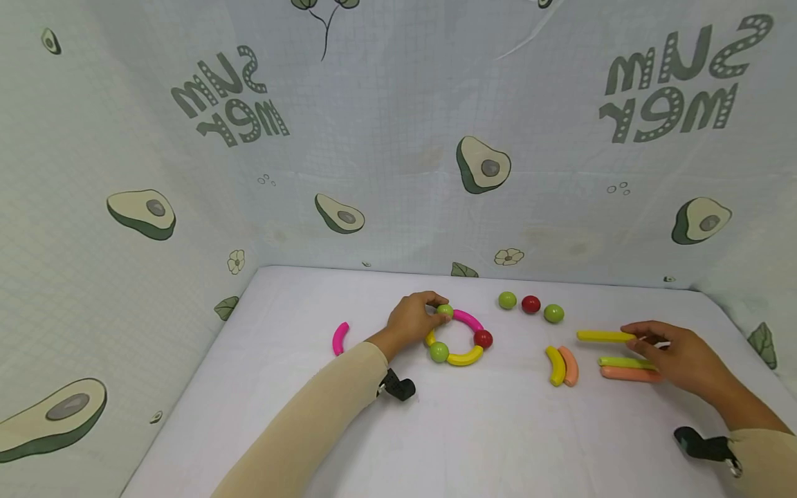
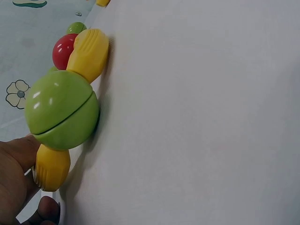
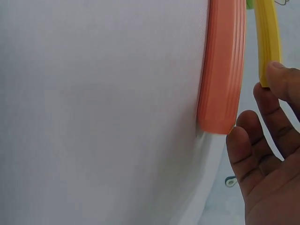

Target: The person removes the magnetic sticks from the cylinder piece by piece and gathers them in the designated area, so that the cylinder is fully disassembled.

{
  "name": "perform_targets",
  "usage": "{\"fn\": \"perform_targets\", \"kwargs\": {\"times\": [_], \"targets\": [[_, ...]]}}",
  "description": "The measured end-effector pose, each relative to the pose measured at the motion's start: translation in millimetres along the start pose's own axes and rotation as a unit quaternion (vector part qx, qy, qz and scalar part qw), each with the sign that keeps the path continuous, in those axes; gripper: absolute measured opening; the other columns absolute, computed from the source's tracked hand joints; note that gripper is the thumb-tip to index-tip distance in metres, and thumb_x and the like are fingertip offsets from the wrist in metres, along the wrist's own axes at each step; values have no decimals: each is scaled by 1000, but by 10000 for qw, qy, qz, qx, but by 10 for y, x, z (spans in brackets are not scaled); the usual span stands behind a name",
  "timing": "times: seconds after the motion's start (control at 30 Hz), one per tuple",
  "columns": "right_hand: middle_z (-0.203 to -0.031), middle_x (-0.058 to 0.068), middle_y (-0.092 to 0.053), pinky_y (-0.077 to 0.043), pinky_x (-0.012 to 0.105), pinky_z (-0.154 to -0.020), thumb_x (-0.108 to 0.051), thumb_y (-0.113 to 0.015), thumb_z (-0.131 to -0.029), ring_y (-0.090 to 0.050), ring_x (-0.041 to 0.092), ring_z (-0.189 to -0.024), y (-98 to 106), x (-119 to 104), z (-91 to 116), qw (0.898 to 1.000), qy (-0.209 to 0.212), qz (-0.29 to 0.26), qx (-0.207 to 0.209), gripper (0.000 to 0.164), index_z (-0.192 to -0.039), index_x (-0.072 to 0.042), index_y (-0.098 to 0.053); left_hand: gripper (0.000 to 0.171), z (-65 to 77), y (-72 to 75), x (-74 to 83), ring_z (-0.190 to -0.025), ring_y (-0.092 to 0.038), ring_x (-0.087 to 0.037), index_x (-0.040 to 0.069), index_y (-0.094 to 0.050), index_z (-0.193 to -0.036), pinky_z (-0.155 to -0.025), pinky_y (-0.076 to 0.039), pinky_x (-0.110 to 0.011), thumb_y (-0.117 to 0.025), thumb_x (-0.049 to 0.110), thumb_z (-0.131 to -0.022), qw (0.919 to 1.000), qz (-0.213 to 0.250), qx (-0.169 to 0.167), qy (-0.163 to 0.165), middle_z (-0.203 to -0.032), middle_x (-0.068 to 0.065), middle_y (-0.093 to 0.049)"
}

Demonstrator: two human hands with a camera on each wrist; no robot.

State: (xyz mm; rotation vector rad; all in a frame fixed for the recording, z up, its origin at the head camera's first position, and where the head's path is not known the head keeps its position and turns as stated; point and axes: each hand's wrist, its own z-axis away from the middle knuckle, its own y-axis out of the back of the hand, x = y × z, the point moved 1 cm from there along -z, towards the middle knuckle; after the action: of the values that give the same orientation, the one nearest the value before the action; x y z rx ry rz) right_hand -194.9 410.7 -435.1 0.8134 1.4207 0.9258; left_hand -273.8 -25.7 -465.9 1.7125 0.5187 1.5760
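Toy pieces form a ring on the white table, with a pink curved rod (image 1: 468, 319), a red ball (image 1: 483, 338), yellow curved rods (image 1: 465, 357) and a near green ball (image 2: 61, 110). At the ring's far left, my left hand (image 1: 413, 319) pinches another green ball (image 1: 445, 310) between thumb and fingers. On the right side, my right hand (image 1: 681, 356) holds one end of a straight yellow rod (image 1: 602, 336) between thumb and index finger. Just nearer lie a straight light green rod (image 1: 623, 362) and a straight orange rod (image 3: 222, 70), side by side below that hand.
Behind and right of the ring sit two loose green balls (image 1: 507, 300) and a red ball (image 1: 531, 304). A yellow curved rod (image 1: 555, 366) lies against an orange one (image 1: 569, 366). Left of my left hand is a pink curved rod (image 1: 340, 338). Printed cloth walls (image 1: 398, 166) border the table.
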Motion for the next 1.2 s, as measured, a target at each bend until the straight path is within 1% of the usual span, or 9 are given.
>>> {"fn": "perform_targets", "kwargs": {"times": [0.13,0.23,0.4,0.57,0.7,0.87,0.97,1.13,1.2], "targets": [[-112,27,-64,-50,34,-65,-18,-67,-100,-57,39,-95,29,41,13,9998,-150,29,-127,38,-129,6,-61,32,4,6,2,-120,-59,-14,27,-72,-125,-99,-47,-36,-75,36,-95,10000,-2,0,-4,-119,13,-70],[-111,28,-64,-51,35,-64,-17,-67,-101,-58,39,-94,52,67,25,9997,-166,12,-191,37,-128,8,-61,32,3,8,-3,-121,-59,-14,27,-72,-125,-99,-47,-36,-75,36,-95,10000,-6,-9,-7,-118,13,-70],[-110,29,-64,-49,35,-63,-15,-66,-101,-58,41,-94,74,123,56,9999,-67,70,-120,34,-125,8,-63,31,9,18,0,-120,-59,-14,27,-72,-124,-98,-47,-36,-76,36,-95,10000,39,-18,-8,-118,13,-70],[-111,31,-63,-50,35,-64,-14,-66,-100,-57,41,-94,63,174,63,9998,-172,122,-67,32,-123,9,-63,31,10,21,4,-120,-59,-14,27,-72,-124,-97,-47,-34,-76,35,-94,10000,72,-22,-38,-118,13,-70],[-110,29,-63,-49,34,-62,-14,-66,-100,-57,39,-93,53,206,61,9995,-245,116,-155,33,-123,9,-63,31,9,18,4,-120,-59,-14,27,-72,-125,-98,-47,-35,-76,35,-95,10000,65,-30,-36,-118,13,-70],[-109,28,-63,-50,35,-64,-16,-66,-100,-57,39,-93,46,247,59,9993,-263,118,-254,34,-124,9,-63,31,17,21,7,-120,-59,-14,28,-72,-125,-97,-47,-35,-76,36,-95,10000,71,-24,-7,-118,13,-70],[-112,30,-63,-51,37,-67,-16,-66,-100,-57,40,-95,32,273,57,9991,-281,97,-302,34,-124,9,-63,31,18,24,10,-120,-59,-14,28,-72,-124,-97,-47,-35,-76,36,-94,10000,68,-6,6,-118,13,-70],[-119,36,-59,-53,54,-75,-16,-62,-102,-55,47,-101,45,272,45,9985,-387,-24,-390,35,-124,12,-61,32,17,26,7,-119,-60,-14,28,-72,-125,-96,-48,-34,-76,36,-94,10000,41,3,10,-119,13,-70],[-120,37,-58,-52,55,-75,-18,-60,-103,-55,48,-102,44,257,43,9982,-473,-53,-374,37,-124,13,-60,33,17,25,4,-120,-60,-14,28,-72,-126,-96,-48,-34,-76,37,-94,10000,32,1,9,-119,13,-70]]}}
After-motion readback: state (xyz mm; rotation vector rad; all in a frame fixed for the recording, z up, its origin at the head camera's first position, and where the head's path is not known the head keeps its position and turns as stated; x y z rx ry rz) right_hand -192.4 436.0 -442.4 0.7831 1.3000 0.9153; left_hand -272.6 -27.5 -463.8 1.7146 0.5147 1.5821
